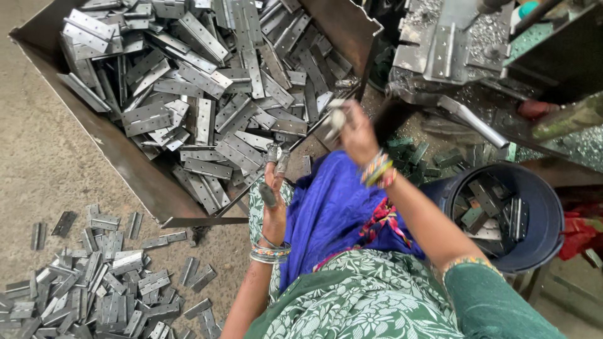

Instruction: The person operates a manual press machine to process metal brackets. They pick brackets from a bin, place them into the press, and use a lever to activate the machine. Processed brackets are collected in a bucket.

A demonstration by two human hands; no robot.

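The right hand (355, 129), raised over the bin's (125, 166) near corner, pinches a blurred hinge (336, 119), seemingly just picked. The left hand (273, 188), fingers taped, hangs loosely curled and empty. Next, the hinge needs a steadier hold.

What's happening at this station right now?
A seated person handles metal hinges. The right hand holds one hinge raised, blurred, near the machine. The left hand, fingertips wrapped, rests at the lap. A metal bin of hinges lies ahead, a pile on the floor, more in a dark bucket.
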